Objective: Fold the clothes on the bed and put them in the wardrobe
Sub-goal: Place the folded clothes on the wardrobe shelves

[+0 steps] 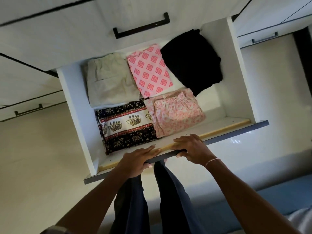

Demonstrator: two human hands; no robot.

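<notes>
drawer front point(236, 133) pinched by left hand point(137, 160) and right hand point(191, 149), fingers point(183, 141) pressed together on top; folded garments point(150, 71) inside.

Thumbs of left hand point(136, 159), right hand point(190, 149) tucked under drawer front point(236, 132), forearms point(239, 196) cropped

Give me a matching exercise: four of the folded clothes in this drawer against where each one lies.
Clothes in the drawer:
1. beige garment
2. black garment
3. elephant-print cloth
4. diamond-print cloth

Places:
a. far row, middle
b. near row, left
c. far row, right
d. far row, left

Pairs: 1-d, 2-c, 3-b, 4-a
</notes>
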